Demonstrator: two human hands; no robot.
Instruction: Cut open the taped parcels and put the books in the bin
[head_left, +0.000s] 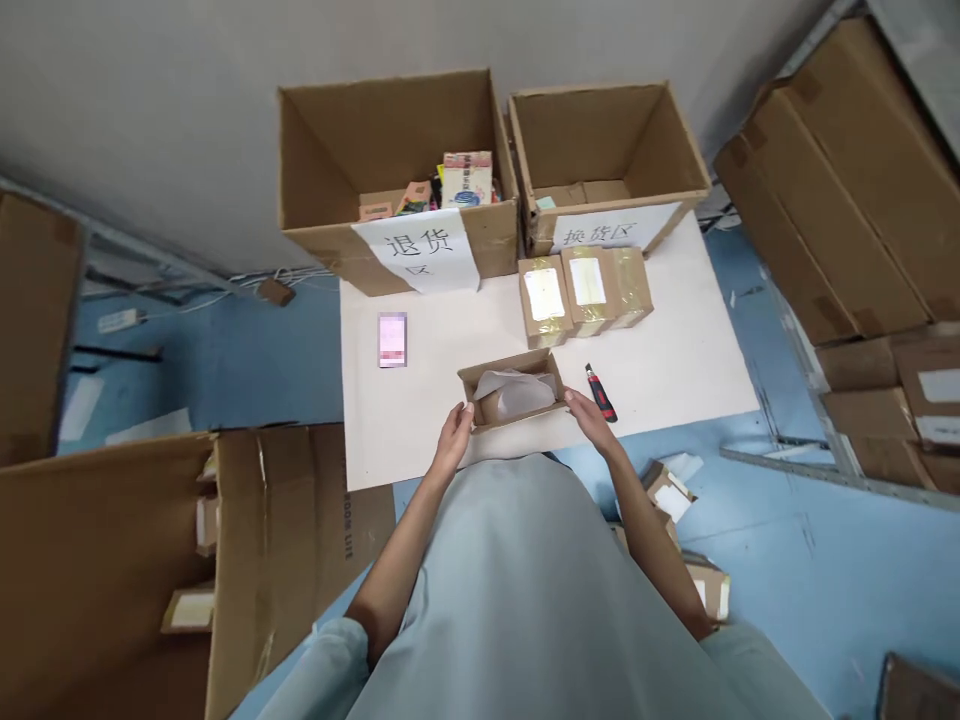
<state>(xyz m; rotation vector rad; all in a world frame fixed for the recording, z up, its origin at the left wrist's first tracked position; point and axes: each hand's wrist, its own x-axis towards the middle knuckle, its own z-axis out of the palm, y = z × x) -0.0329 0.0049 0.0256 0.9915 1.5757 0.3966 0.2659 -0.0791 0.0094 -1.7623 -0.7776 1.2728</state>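
At the table's near edge, a small open cardboard box [517, 418] is held at both ends. My left hand [454, 436] grips its left end, the thumb near the rim. My right hand [589, 418] closes on the right end. Inside the box lies a crumpled sheet of whitish wrapping [517, 390]; whether anything is under it is hidden. Just right of the box, a black and red box cutter [601, 392] rests on the white table [420, 420]. Beyond the box stand several small taped cartons [545, 300] with white labels.
Two large open cartons stand at the back: the left one [322, 250] holds colourful packages, the right one [540, 235] has a paper sign. A phone [392, 340] lies on the left. A big carton [262, 560] with parcels stands lower left. Opened boxes [671, 490] lie on the floor.
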